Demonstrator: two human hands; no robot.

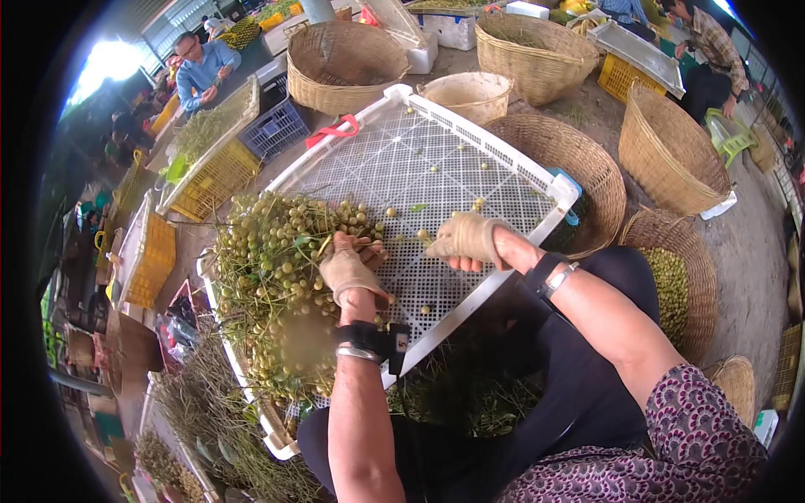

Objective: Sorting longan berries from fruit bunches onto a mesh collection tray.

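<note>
A white plastic mesh tray (402,163) lies before me, tilted across my legs. Its left part bears a heap of small round yellow-green fruits on thin stems (277,251). My left hand (353,267), in a fingerless beige glove, is at the heap's right edge with fingers partly curled; whether it grips a stem is unclear. My right hand (468,242), gloved alike, hovers over the mesh with curled fingers. A fruit (422,234) shows at its fingertips, and the grip itself is partly hidden. Several loose fruits (434,168) are scattered over the mesh.
A wicker basket of fruits (666,289) stands right of my knee. Large wicker baskets (346,94) stand beyond the tray. Yellow crates (217,182) and a blue crate (273,129) are at the left. Bare stems (233,402) lie lower left. A person in blue (204,69) works across from me.
</note>
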